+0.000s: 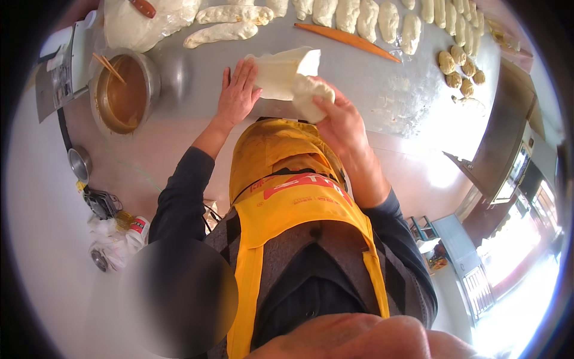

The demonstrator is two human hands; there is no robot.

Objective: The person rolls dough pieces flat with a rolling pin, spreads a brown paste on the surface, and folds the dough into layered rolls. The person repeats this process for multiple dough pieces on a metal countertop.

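A thin, flat sheet of dough (278,75) lies on the metal worktop in front of me. My left hand (240,89) rests at its left end, palm down, fingers apart. At the other end, my right hand (336,107) grips the bunched end of the dough between thumb and fingers, a little above the table's front edge. A pale flap stands up beside that hand. Beyond the sheet lies a tapered wooden rolling pin (347,39). Two long dough pieces (220,35) are at the upper left, and a row of dough logs (346,17) runs along the back.
A metal bowl of brown paste (123,96) with chopsticks (109,67) stands at the left edge. Behind it, plastic covers a large dough mass (148,27) with a wooden-handled tool (144,7). Several round coiled dough pieces (447,63) and thin dough rolls (450,18) lie at the right.
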